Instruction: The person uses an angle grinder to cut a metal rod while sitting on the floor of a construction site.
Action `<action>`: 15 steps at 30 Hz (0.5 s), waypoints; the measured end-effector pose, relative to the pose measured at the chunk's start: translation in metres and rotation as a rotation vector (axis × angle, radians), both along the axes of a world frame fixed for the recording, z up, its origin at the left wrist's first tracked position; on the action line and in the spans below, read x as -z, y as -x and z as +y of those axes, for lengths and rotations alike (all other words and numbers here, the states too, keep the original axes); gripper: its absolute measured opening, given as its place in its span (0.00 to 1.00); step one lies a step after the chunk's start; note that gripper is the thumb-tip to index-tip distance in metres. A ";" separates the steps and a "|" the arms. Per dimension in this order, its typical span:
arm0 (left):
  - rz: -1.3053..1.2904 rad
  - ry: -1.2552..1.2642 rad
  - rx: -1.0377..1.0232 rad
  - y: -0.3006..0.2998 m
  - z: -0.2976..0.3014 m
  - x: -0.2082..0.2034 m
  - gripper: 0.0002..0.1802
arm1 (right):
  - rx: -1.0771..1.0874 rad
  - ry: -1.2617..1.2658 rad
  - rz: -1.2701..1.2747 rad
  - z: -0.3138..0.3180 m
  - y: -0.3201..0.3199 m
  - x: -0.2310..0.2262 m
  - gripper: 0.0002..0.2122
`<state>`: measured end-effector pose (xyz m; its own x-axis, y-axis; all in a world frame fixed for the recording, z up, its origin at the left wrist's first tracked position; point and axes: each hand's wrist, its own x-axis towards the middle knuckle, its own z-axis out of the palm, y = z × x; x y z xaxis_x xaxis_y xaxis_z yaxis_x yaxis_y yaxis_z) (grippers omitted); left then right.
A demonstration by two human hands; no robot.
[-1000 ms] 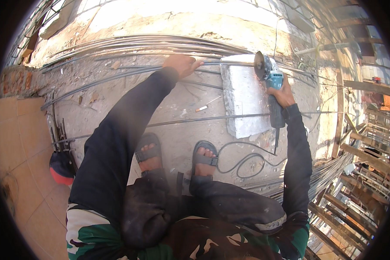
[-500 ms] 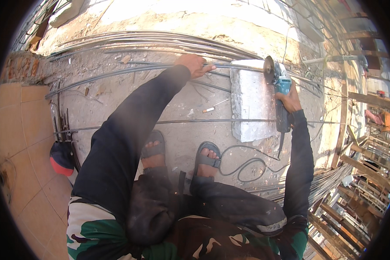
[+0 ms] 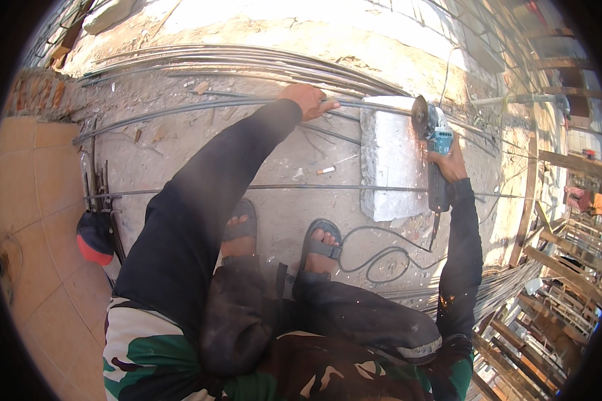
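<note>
Left hand point(image 3: 306, 100): curled around rebars point(image 3: 214, 104), upper centre
Right hand point(image 3: 453, 162): wrapped around angle grinder point(image 3: 440, 142)
Cutting disc point(image 3: 419, 117): best kept square

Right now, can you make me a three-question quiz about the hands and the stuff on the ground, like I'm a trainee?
1. Which of the person's hands is holding the angle grinder?
2. True or false: the left hand is touching long metal bars.
3. Where does the pale block lie, compared with the sandal on the right foot?
A) Under the sandal
B) Ahead of it and to its right
C) Behind it and to its left

Key:
1. The right hand.
2. True.
3. B.
</note>
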<state>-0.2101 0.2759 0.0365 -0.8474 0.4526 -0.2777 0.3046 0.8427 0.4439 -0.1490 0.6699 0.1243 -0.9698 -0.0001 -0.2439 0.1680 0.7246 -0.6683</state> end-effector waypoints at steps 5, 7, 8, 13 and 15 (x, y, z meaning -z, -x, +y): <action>0.010 0.002 0.000 -0.002 0.000 -0.005 0.41 | 0.024 -0.056 -0.038 -0.002 0.000 -0.003 0.41; 0.027 -0.002 0.013 -0.002 -0.001 -0.007 0.41 | 0.026 -0.044 -0.033 -0.003 -0.001 -0.003 0.41; 0.023 -0.006 0.009 -0.002 -0.001 -0.007 0.41 | 0.021 -0.025 -0.029 0.001 -0.001 -0.001 0.41; 0.011 0.008 0.009 -0.001 -0.001 -0.005 0.41 | 0.036 0.039 -0.039 -0.002 -0.002 0.000 0.39; 0.021 0.010 -0.002 -0.003 -0.002 -0.004 0.41 | 0.056 0.075 -0.074 -0.008 -0.002 -0.003 0.39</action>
<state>-0.2073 0.2743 0.0410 -0.8541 0.4481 -0.2639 0.3122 0.8476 0.4290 -0.1468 0.6622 0.1274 -0.9483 0.0329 -0.3157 0.2575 0.6612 -0.7046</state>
